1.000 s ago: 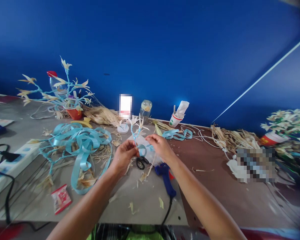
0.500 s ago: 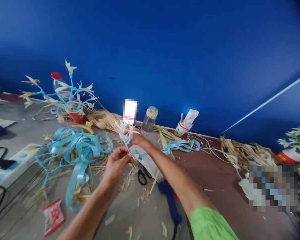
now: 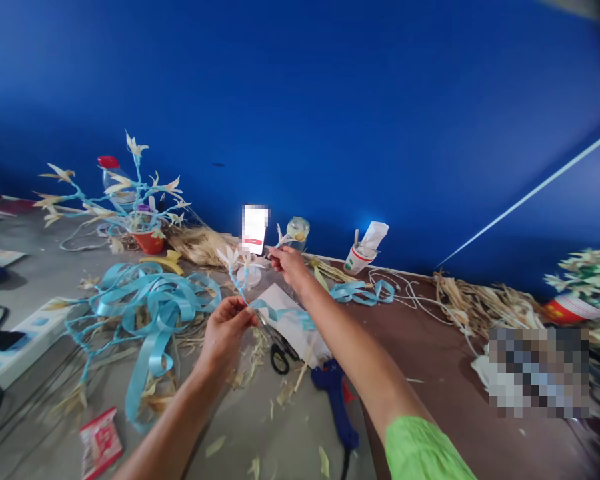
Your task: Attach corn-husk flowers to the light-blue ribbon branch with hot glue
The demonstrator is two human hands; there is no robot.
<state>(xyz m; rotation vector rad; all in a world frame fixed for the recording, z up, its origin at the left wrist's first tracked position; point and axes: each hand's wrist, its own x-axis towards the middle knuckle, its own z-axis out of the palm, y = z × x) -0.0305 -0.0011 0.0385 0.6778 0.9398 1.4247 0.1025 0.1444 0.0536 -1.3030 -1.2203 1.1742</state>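
Note:
My left hand [image 3: 226,330] pinches the blue-wrapped stem of a corn husk flower branch [image 3: 240,277], whose pale blossoms point up. From the pinch, a blue ribbon end trails right over a white sheet [image 3: 280,300]. Farther out, my right hand [image 3: 289,263] has its fingers closed on a single pale husk flower [image 3: 282,237], in front of a glass jar [image 3: 299,231]. Scissors [image 3: 280,359] with black handles lie just right of my left hand. To the left lies a heap of blue ribbon [image 3: 145,293].
A blue glue gun [image 3: 336,400] lies near the front. At the back stand a lit phone [image 3: 254,230], a paper cup [image 3: 359,259] and a red pot [image 3: 150,241] with a flower branch. A power strip [image 3: 35,333] is left; dried husks [image 3: 485,300] lie right.
My right hand has moved away from the branch, outward and to the right, and now has a separate husk flower in its fingers. My left hand keeps its pinch on the stem.

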